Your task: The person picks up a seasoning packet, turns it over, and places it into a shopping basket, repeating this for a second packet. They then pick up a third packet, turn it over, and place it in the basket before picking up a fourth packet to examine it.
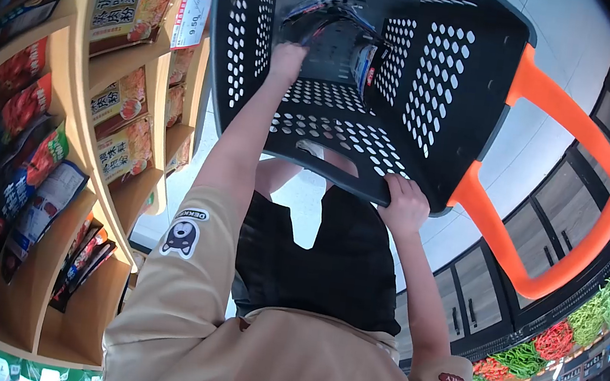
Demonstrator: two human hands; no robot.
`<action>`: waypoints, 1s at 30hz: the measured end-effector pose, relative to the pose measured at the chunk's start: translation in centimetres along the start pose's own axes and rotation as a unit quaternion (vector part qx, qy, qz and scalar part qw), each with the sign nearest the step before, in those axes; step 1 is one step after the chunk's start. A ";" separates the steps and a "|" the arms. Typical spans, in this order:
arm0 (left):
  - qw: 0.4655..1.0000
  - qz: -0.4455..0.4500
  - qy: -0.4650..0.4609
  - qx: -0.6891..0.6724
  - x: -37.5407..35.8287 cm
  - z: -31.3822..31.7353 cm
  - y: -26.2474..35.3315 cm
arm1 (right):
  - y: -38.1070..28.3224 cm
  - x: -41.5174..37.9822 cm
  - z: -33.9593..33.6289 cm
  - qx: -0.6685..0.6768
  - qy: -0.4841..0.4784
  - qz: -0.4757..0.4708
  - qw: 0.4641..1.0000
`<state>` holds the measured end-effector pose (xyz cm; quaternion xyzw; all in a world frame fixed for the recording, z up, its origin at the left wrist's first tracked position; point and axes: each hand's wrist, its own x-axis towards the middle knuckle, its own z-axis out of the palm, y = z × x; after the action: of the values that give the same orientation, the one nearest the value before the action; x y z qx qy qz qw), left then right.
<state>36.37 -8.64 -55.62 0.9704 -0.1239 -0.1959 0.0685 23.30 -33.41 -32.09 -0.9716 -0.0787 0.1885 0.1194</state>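
A black perforated shopping basket point(478, 82) with an orange handle point(606, 159) stands open in front of me. My left hand point(288, 61) reaches down inside it, its fingers curled near a dark, shiny package point(335, 10); whether it grips the package is too unclear to tell. Another dark package point(366, 67) leans against the basket's inner side. My right hand point(404, 205) is closed over the basket's near rim, fingers on the inside edge and the wrist outside.
Wooden shelves point(68, 131) with bagged seasonings point(133, 6) and a price tag point(191, 22) rise close at the left. At the right are dark cabinets point(476, 288) and a display of red peppers point(554, 341) and green vegetables. Pale floor tiles show around the basket.
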 end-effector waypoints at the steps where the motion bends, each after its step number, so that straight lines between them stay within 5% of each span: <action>1: 0.994 0.010 0.027 -0.107 -0.6 -1.3 0.6 | -0.1 0.0 -0.1 0.001 0.004 -0.005 1.000; 8: 0.912 0.012 0.172 -0.372 -9.5 -13.1 3.0 | -0.4 -0.4 -1.0 -0.028 -0.072 0.011 0.997; 10: 0.894 -0.024 0.106 -0.435 -13.7 -19.6 3.3 | -0.7 -0.5 -2.0 -0.039 -0.109 0.011 0.993; 11: 0.878 0.013 0.161 -0.451 -15.4 -21.3 3.2 | -0.9 -0.4 -2.7 0.010 -0.099 -0.011 0.995; 14: 0.860 -0.001 0.124 -0.496 -20.7 -30.1 3.6 | -1.3 -0.1 -3.6 0.047 -0.102 -0.070 0.991; 17: 0.831 0.006 0.072 -0.552 -25.5 -39.1 4.5 | -2.9 1.3 -4.1 0.239 -0.114 -0.108 0.958; 20: 0.758 0.023 0.074 -0.648 -30.4 -44.2 4.6 | -7.2 3.2 -6.5 0.481 -0.218 -0.055 0.847; 22: 0.666 0.048 0.117 -0.736 -33.9 -45.1 3.8 | -11.2 4.1 -10.1 0.576 -0.298 -0.081 0.757; 23: 0.575 0.075 0.164 -0.798 -35.5 -46.9 4.2 | -13.3 4.5 -11.7 0.564 -0.306 -0.148 0.752; 26: 0.471 0.209 0.225 -0.827 -40.6 -45.9 0.6 | -18.8 4.2 -17.1 0.545 -0.391 -0.220 0.709; 28: 0.143 0.249 0.310 -0.906 -42.3 -47.3 2.2 | -22.9 2.9 -20.6 0.370 -0.539 -0.262 0.710; 29: 0.078 0.250 0.339 -0.904 -43.4 -47.8 2.0 | -25.0 0.5 -21.7 0.502 -0.463 -0.337 0.649; 30: 0.095 0.222 0.363 -0.900 -44.7 -48.4 1.6 | -26.6 -0.7 -21.0 0.537 -0.479 -0.346 0.602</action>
<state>15.32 5.86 5.11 0.0743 -0.0259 0.2378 0.9681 27.92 -12.31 -6.00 -0.4032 -0.3392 0.5800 0.6213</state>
